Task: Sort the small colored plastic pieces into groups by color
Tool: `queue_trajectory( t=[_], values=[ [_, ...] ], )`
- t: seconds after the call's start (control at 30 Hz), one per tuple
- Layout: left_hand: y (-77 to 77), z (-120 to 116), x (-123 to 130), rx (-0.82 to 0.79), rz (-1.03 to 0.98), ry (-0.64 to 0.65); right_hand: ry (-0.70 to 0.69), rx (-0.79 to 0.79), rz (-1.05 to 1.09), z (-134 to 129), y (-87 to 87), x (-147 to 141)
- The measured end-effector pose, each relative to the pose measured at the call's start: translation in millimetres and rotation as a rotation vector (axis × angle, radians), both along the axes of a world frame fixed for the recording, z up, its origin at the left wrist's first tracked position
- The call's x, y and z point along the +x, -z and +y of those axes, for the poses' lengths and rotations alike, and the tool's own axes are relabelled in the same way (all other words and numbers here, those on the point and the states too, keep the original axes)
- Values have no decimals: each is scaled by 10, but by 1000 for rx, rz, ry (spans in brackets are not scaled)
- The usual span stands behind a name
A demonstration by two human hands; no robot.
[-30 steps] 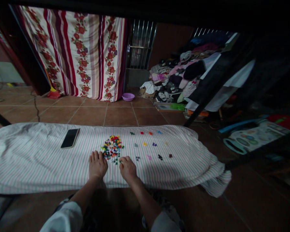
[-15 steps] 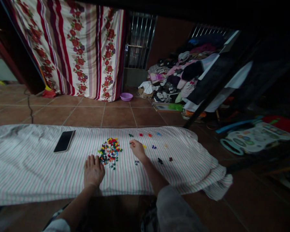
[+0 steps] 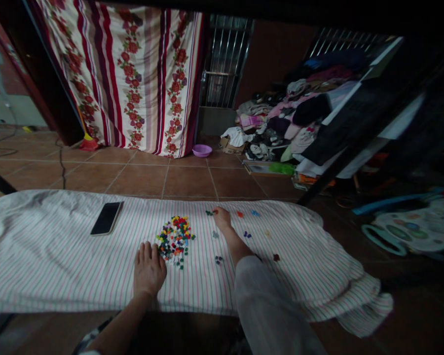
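A mixed pile of small coloured pieces (image 3: 175, 239) lies on the striped cloth (image 3: 126, 276); they look like tiny plastic beads or bricks. My left hand (image 3: 150, 268) rests flat at the pile's near left edge, fingers stretched out. Over at the back, my right hand (image 3: 222, 219) has its fingers pinched beside a small dark green group (image 3: 209, 213); what is between the fingertips is too small to make out. Around that hand lie sorted groups: orange (image 3: 240, 214), blue (image 3: 255, 213), purple (image 3: 247, 234), light grey (image 3: 215, 234), dark grey (image 3: 218, 260) and brown (image 3: 276, 257). My right forearm covers part of the cloth.
A phone (image 3: 107, 218) lies on the cloth to the left. Beyond the cloth's far edge are a tiled floor, a purple basin (image 3: 202, 151), a floral curtain (image 3: 133, 79) and a heap of clothes (image 3: 281, 118). A dark slanted pole (image 3: 329, 175) stands at the right.
My right hand has moved away from me, from beside the pile to the dark green group at the back. My left hand stays flat beside the pile. The view has shifted slightly.
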State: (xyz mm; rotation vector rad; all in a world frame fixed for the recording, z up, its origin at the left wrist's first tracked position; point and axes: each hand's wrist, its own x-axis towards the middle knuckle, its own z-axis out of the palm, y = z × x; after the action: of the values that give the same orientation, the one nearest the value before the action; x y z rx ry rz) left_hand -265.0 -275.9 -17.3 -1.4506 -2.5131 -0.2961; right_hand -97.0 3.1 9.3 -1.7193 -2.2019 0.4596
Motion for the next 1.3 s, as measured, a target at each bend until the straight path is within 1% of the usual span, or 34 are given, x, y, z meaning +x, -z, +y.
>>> queue_trajectory(
  t=[0.23, 0.43, 0.6, 0.8, 0.93, 1.07, 1.1, 1.17, 1.27, 1.3],
  values=[
    [-20, 3, 6, -7, -37, -6, -45, 2, -16, 51, 77, -73],
    [-45, 5, 16, -19, -38, -8, -113, 4, -21, 27, 87, -103],
    [-30, 7, 11, -16, -28, -9, -97, -2, -21, 19, 81, -127],
    [-30, 3, 9, -22, -1, -3, -95, 8, -6, 29, 120, -109],
    [-6, 0, -3, 25, 27, 12, -110, 25, 12, 23, 121, -54],
    [44, -2, -19, 87, 62, 25, -106, 90, 35, -36, 62, -71],
    [53, -2, -21, 94, 68, 28, -121, 116, 52, -66, 47, -104],
    [63, -3, -23, 100, 74, 29, -204, 149, 110, -150, 36, -211],
    [71, -4, -25, 106, 70, 31, -386, 118, 220, -312, 87, -449],
    [74, -4, -26, 110, 66, 33, -427, 99, 250, -365, 120, -537]
  ],
)
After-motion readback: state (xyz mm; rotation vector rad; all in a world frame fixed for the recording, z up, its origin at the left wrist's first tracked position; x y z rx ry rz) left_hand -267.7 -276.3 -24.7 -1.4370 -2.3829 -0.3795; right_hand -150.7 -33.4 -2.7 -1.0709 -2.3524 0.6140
